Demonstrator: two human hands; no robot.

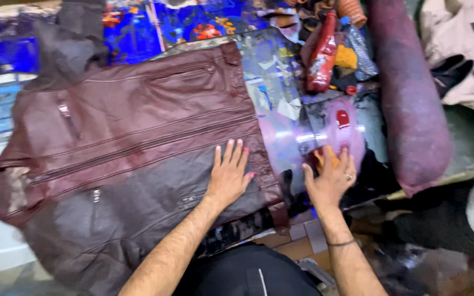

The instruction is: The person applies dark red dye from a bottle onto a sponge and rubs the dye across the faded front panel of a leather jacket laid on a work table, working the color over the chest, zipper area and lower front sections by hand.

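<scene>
A dark maroon leather jacket (133, 148) lies spread flat on the table (281, 82), its hem toward the person and its collar end toward the left edge of the view. The leather is glossy and burgundy on the upper half, duller and greyer on the lower half. Four short zips show on it, besides one long zip running across its middle. The left hand (229, 175) rests on the jacket near the hem, released, palm down with fingers spread. The right hand (329, 178), wearing one ring, lies just beside the jacket on the table's shiny plastic-covered top, its fingers curled over a small orange-yellow pad (325, 156). Beyond it stands one red squeeze bottle (322, 55) among rags, and to the right lies one long, dark red padded roll (410, 98).
</scene>
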